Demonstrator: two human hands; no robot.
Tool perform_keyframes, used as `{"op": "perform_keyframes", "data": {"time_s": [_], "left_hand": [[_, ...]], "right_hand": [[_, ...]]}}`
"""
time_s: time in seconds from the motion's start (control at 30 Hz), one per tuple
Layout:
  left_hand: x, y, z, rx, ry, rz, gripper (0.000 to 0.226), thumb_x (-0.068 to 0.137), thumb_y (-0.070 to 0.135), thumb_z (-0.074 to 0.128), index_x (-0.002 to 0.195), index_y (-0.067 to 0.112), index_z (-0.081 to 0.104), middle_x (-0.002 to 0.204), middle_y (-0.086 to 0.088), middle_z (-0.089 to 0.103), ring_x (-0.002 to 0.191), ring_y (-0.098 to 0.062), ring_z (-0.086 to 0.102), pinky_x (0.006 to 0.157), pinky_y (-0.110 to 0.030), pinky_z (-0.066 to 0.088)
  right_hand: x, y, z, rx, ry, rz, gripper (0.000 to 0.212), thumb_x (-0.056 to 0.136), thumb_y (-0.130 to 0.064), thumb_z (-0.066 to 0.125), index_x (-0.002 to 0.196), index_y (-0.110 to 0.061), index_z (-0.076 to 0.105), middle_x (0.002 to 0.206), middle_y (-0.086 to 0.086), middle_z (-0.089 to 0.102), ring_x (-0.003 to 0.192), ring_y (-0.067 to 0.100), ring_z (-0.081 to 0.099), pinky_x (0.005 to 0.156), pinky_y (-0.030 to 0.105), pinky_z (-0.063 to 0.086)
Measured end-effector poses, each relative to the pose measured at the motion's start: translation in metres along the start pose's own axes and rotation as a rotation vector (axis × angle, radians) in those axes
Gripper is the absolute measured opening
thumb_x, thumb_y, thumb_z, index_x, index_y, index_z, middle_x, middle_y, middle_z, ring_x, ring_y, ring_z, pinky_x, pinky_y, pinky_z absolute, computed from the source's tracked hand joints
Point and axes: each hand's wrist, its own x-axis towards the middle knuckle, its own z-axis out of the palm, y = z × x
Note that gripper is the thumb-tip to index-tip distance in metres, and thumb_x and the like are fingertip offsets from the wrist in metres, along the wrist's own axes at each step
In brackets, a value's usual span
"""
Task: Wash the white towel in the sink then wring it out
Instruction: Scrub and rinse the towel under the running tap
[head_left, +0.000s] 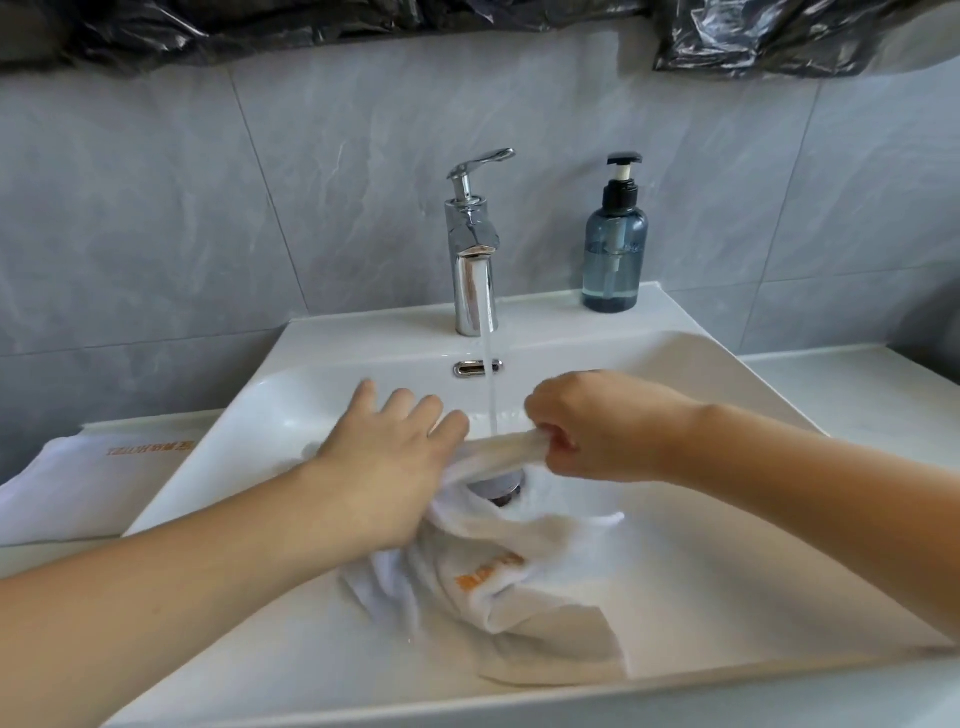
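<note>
A: Where is the towel (524, 582) now?

B: In the sink (691, 364), centre and lower centre of the frame. Most of it lies bunched on the near slope of the basin, and one strip is stretched across the middle, over the drain (496, 488).

A: And the hands?

B: The right hand (597, 421) pinches the strip's right end with curled fingers. The left hand (395, 447) lies at the other end with straight, spread fingers; whether its thumb grips the cloth underneath I cannot tell.

A: So which way does the strip run?

B: Left to right between the two hands, with the stream from the tap (472, 244) falling just behind it (it seems to graze the cloth, though I cannot be sure). The bulk hangs toward the bottom of the frame, below the left hand, so that hand is nearer to it.

A: What comes next, do you think?

B: Probably more rinsing; wringing looks not yet begun, since the cloth is not twisted.

A: Anything in the way?

B: Little. A soap bottle (615, 249) stands on the rim, upper right of the basin, well apart. A second towel (88, 483) lies at the left edge, outside the sink.
</note>
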Motion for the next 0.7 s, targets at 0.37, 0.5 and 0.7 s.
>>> {"op": "perform_keyframes", "data": {"time_s": [0.37,0.5,0.7], "left_hand": [[0.025,-0.008,0.035,-0.312,0.150,0.012,0.040,0.091,0.044,0.024,0.112,0.022,0.050,0.116,0.002,0.052,0.109,-0.023,0.047,0.091,-0.033,0.040],[0.034,0.001,0.039,-0.436,0.489,0.124,0.012,0.084,0.033,0.038,0.078,0.024,0.042,0.078,0.004,0.053,0.073,-0.022,0.056,0.058,-0.030,0.038],[0.053,0.002,0.042,-0.628,0.310,0.103,0.029,0.102,0.037,0.035,0.075,0.025,0.033,0.085,0.010,0.043,0.088,-0.018,0.046,0.078,-0.034,0.041]], "right_hand": [[0.010,-0.020,0.041,0.020,-0.398,0.147,0.038,0.102,-0.053,0.033,0.116,-0.018,0.037,0.102,0.009,0.053,0.088,0.030,0.051,0.075,0.038,0.036],[0.019,-0.020,0.052,-0.069,-0.305,0.159,0.039,0.102,-0.050,0.031,0.112,-0.015,0.046,0.108,0.009,0.061,0.092,0.031,0.057,0.074,0.034,0.036],[0.030,0.003,0.057,-0.067,-0.260,0.215,0.011,0.101,-0.027,0.035,0.098,-0.019,0.042,0.097,0.009,0.052,0.091,0.029,0.059,0.073,0.036,0.043]]}}
